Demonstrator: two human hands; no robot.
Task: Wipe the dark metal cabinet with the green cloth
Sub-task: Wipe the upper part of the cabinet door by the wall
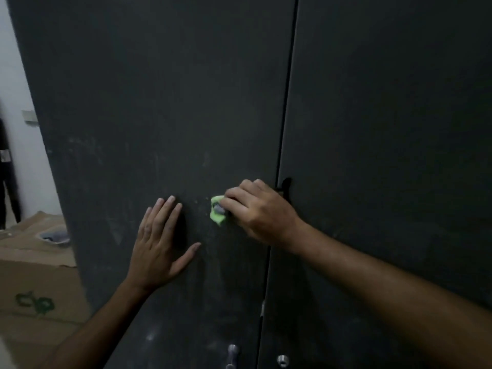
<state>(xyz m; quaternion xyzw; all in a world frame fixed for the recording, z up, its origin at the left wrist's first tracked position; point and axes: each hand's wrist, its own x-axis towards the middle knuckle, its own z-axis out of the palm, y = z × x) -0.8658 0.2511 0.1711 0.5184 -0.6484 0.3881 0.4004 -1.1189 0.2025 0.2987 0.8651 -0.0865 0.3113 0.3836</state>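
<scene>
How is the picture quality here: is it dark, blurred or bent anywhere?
Head view: dim light, so the dark cabinet shows little detail; the whole frame is slightly soft. The wide lens bends the seam between the doors and the cabinet's left edge. The left hand casts a black shadow; the green cloth stands out brightly.

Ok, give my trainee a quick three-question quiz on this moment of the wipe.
1. True or false: the left hand lies flat on the cabinet.
2. Which hand holds the cloth?
3. The cloth is on: A) the left door, B) the right door, C) the box.

Key: 1. True, its fingers are straight and spread against the left door. 2. The right hand, fingers curled round the bunched cloth. 3. A, just left of the gap between the doors.
</scene>
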